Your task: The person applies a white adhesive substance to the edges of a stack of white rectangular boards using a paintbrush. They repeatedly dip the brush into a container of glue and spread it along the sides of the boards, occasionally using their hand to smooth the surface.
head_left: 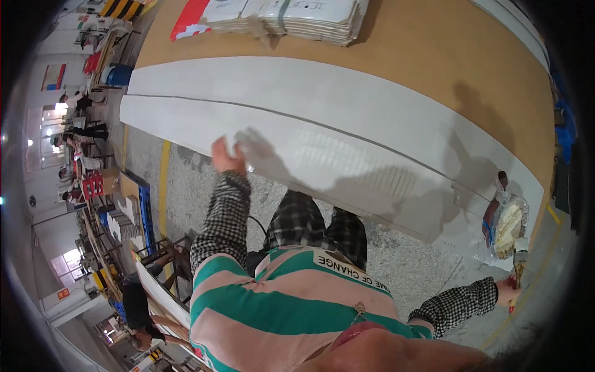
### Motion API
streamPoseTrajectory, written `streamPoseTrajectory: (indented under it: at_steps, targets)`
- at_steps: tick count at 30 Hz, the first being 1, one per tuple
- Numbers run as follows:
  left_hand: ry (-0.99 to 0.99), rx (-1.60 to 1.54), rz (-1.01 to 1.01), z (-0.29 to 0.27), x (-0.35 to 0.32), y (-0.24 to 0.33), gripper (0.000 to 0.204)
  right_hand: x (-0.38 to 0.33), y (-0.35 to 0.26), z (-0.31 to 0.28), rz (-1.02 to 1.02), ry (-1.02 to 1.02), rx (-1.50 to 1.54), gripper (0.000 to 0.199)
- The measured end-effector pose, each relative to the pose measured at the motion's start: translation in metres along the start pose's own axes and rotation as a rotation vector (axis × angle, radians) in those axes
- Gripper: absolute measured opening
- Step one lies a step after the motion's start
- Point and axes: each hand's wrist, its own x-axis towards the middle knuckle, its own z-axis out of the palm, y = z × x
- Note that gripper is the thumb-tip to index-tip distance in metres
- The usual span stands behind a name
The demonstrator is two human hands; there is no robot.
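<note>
My right hand, at the far right, is closed round the handle of a brush. The brush's pale head touches or lies just over the near edge of a plastic-lined container of cream-yellow paste. My left hand is at the near edge of a long white sheet, thumb and fingers apart and nothing in them. Whether its fingertips touch the sheet I cannot tell. A second white sheet lies along the far side of the first. Shadows of my arms fall across both.
Both sheets lie on a brown tabletop. A strapped stack of flat white cardboard sits at the far side, beside a red piece. Another person bends over a table at lower left. A blue drum stands beyond the left end.
</note>
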Motion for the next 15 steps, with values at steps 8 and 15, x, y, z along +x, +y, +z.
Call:
streamPoseTrajectory:
  at_steps: [8, 15]
  targets:
    - [-0.555, 0.103, 0.558, 0.028, -0.020, 0.080, 0.051, -0.060, -0.019, 0.011, 0.171, -0.169, 0.146, 0.018]
    - [-0.655, 0.962, -0.296, 0.034, 0.144, -0.060, 0.052, -0.112, -0.055, 0.050, 0.206, -0.273, 0.240, 0.017]
